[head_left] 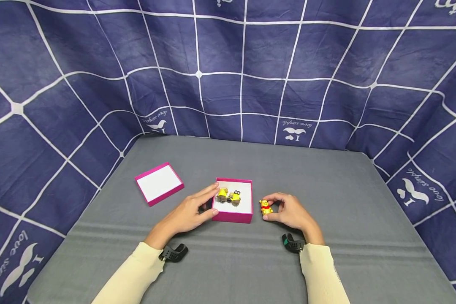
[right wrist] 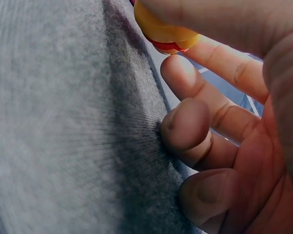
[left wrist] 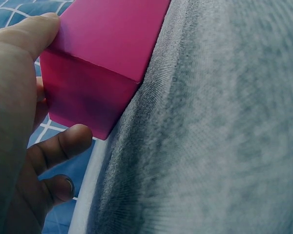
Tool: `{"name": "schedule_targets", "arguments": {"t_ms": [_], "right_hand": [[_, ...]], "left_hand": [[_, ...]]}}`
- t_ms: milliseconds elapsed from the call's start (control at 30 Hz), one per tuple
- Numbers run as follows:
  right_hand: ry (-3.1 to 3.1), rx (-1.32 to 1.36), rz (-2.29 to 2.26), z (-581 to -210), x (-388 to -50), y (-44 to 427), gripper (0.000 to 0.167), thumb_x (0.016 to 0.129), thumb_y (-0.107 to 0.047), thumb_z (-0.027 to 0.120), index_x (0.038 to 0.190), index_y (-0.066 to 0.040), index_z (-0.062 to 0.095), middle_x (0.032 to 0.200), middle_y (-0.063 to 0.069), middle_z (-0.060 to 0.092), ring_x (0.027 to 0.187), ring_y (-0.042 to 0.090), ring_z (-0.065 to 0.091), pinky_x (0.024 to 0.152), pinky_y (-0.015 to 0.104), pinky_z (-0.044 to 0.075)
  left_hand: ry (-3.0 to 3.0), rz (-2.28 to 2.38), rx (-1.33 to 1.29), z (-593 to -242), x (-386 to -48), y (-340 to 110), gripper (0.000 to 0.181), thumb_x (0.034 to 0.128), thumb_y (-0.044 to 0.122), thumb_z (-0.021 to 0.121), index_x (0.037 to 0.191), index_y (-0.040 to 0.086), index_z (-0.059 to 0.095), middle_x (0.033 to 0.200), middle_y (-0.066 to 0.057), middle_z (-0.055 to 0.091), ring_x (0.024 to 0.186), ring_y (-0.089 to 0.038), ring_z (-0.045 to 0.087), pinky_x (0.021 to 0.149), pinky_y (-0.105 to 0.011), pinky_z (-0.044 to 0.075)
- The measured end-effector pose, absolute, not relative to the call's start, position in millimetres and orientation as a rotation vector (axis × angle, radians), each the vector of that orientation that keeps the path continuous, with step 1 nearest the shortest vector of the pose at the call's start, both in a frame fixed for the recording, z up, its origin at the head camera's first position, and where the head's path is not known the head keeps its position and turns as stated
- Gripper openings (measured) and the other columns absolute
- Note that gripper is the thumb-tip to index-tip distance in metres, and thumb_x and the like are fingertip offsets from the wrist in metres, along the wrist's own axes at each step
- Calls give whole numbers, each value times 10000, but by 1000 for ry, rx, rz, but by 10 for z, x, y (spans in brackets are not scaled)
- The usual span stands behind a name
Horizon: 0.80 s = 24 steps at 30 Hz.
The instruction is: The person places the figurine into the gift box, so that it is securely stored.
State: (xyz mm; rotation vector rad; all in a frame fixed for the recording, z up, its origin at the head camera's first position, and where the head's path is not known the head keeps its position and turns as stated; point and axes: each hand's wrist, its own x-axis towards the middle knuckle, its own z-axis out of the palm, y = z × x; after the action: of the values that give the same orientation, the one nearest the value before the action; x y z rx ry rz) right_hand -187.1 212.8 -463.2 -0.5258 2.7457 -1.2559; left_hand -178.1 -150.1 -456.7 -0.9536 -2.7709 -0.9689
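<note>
In the head view my left hand [head_left: 193,211] holds the left side of an uncovered pink box [head_left: 232,217], thumb near the front corner and a finger near the back. The left wrist view shows the thumb on the pink box [left wrist: 107,44] at its edge, with other fingers loosely bent beside it. Inside lie two small yellow-and-brown figurines, a left one [head_left: 222,194] and a right one [head_left: 234,197]. Right of the box, my right hand [head_left: 289,211] pinches a yellow bear figurine [head_left: 266,207] with a red top between thumb and finger. Only part of the bear [right wrist: 161,27] shows in the right wrist view.
A pink box lid [head_left: 159,183] with a white inside lies inner side up, left of the box. The grey cloth-covered table [head_left: 289,169] meets a blue checked curtain [head_left: 266,55] at the back and sides. Black bands [head_left: 173,253] sit at the wrists.
</note>
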Motion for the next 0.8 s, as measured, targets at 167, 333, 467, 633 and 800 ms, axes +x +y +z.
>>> {"name": "schedule_targets", "arguments": {"t_ms": [167, 333, 467, 633, 800], "right_hand": [[2749, -529, -1283, -4631, -1872, 2131, 487, 680, -302, 943, 1120, -272, 735, 993, -43, 665, 545, 115, 496, 494, 256, 414], [2750, -495, -1301, -4621, -1867, 2144, 492, 681, -292, 943, 1121, -290, 723, 1026, -41, 662, 530, 113, 500, 484, 256, 419], [2771, -477, -1288, -4617, -1867, 2152, 493, 686, -292, 940, 1123, -310, 712, 973, -34, 648, 526, 122, 511, 478, 257, 416], [2781, -443, -1275, -4605, -1865, 2150, 497, 689, -302, 937, 1127, -315, 702, 840, 7, 623, 514, 128, 505, 459, 257, 395], [2783, -438, -1280, -4598, -1861, 2149, 500, 690, -307, 937, 1131, -309, 702, 830, 1, 627, 519, 131, 513, 460, 257, 396]], "left_hand": [[-2767, -961, -957, -4566, -1780, -1503, 685, 958, 554, 594, 1548, 261, 407, 1625, 170, 321, 842, -35, 529, 742, -221, 446], [-2780, -968, -948, -4557, -1773, -1502, 697, 954, 578, 583, 1549, 263, 404, 1623, 194, 307, 849, -36, 534, 735, -222, 448], [-2780, -974, -950, -4556, -1778, -1497, 702, 953, 589, 574, 1549, 258, 404, 1625, 178, 313, 846, -39, 535, 732, -220, 450], [-2766, -984, -962, -4559, -1786, -1493, 697, 956, 572, 584, 1549, 252, 406, 1624, 147, 332, 838, -41, 532, 719, -216, 451], [-2757, -971, -967, -4557, -1780, -1493, 687, 957, 544, 606, 1546, 249, 412, 1623, 146, 338, 843, -37, 535, 725, -218, 449]]}}
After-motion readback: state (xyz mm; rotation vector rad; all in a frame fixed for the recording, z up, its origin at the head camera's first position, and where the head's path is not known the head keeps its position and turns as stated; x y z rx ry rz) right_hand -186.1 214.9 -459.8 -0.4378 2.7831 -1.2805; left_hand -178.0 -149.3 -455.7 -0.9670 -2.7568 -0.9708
